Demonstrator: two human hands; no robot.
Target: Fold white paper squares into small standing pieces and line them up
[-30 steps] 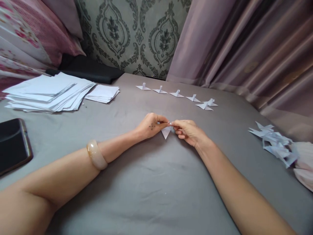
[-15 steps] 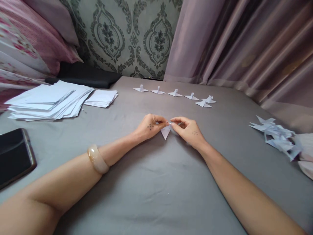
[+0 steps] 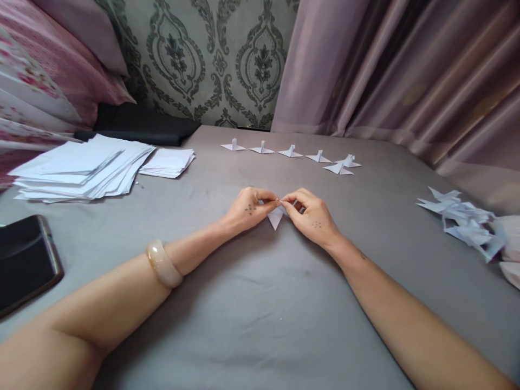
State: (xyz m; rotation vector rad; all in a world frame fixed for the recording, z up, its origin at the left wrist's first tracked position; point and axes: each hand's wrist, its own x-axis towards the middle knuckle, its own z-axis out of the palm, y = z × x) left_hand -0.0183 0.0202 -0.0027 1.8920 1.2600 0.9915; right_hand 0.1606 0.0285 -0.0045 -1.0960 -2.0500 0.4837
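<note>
Between my hands is a small folded white paper piece (image 3: 275,219), its triangular point facing down toward me. My left hand (image 3: 252,208), with a pale bangle (image 3: 163,264) on its wrist, pinches the paper at its upper edge. Thumb and forefinger of my right hand (image 3: 311,215) are closed on the same piece, right beside the left fingertips. The fingers cover the upper part of the fold. Farther back stand several folded paper cranes (image 3: 290,151) in a row, two of them overlapping at the right end.
A big stack of white paper (image 3: 83,168) and a smaller stack of squares (image 3: 167,163) lie at left, with a phone (image 3: 28,265) nearer me. A heap of folded papers (image 3: 467,219) lies at right on the grey sheet (image 3: 260,314). Curtains (image 3: 390,70) hang behind.
My right hand has shifted slightly up and left, closer to the left fingertips. The left hand keeps its pinch on the paper. The view has moved a little.
</note>
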